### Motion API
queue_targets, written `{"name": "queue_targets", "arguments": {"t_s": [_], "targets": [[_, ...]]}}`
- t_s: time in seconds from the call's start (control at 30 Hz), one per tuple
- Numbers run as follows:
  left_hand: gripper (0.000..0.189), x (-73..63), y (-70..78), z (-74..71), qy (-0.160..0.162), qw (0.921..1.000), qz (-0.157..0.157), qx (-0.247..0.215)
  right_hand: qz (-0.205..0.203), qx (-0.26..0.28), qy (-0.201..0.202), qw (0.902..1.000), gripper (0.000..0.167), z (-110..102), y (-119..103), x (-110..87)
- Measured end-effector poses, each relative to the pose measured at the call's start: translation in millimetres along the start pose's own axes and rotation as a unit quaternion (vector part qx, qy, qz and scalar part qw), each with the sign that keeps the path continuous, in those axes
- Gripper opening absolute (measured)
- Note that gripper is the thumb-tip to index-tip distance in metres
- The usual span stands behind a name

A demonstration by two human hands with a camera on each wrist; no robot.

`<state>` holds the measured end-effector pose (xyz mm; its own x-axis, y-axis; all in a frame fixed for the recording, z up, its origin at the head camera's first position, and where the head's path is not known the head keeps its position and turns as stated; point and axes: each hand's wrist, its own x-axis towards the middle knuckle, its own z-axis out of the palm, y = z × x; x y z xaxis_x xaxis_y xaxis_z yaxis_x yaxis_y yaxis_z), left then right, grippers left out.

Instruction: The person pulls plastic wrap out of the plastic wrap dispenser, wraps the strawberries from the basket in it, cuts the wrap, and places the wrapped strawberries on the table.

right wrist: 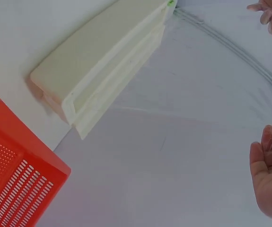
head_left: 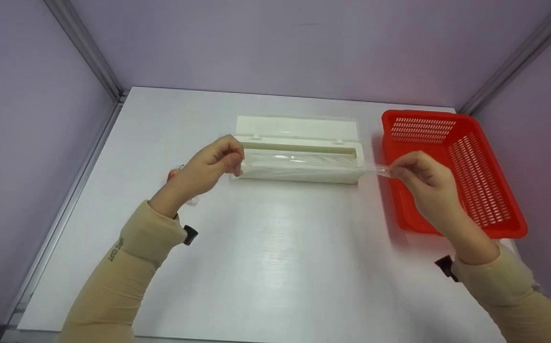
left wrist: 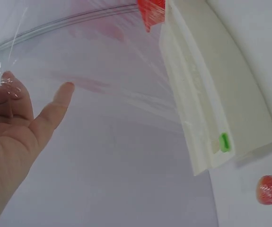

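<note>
A sheet of clear cling film (left wrist: 126, 101) stretches from the long white dispenser box (head_left: 304, 176) up to both hands. My left hand (head_left: 218, 159) pinches one corner of the film, above the box's left end. At the other side, my right hand (head_left: 423, 178) pinches the opposite corner, overlapping the red basket in the head view. The box lies lengthwise across the table with its lid (head_left: 297, 126) tipped back. In the right wrist view both hands show at the right edge, with crumpled film at the fingertips.
The red plastic basket (head_left: 483, 166) with slotted sides stands right of the box. A small red, shiny round fruit (left wrist: 271, 189) lies left of the box, partly behind my left wrist in the head view. Purple panels (head_left: 304, 52) wall the white table (head_left: 275, 267).
</note>
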<state>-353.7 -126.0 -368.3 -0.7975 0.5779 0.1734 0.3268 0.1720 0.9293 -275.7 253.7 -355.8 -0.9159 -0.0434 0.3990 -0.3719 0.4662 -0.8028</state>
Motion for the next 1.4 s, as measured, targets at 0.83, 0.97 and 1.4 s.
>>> {"name": "queue_targets", "arguments": {"t_s": [0.83, 0.97, 1.4], "targets": [[0.017, -42.0, -92.7, 58.3, -0.122, 0.9807, -0.150, 0.032, 0.115, -0.036, -0.176, 0.9770, 0.013, 55.7, 87.0, -69.0], [0.015, -47.8, -102.2, 67.1, -0.129, 0.9767, -0.159, 0.065, 0.113, -0.060, -0.200, 0.9714, 0.012, 68.7, 103.9, -78.7], [0.011, -62.4, -125.1, 95.3, -0.188, 0.9371, -0.121, 0.268, 0.083, -0.188, -0.301, 0.9311, 0.010, 94.2, 132.9, -104.9]]}}
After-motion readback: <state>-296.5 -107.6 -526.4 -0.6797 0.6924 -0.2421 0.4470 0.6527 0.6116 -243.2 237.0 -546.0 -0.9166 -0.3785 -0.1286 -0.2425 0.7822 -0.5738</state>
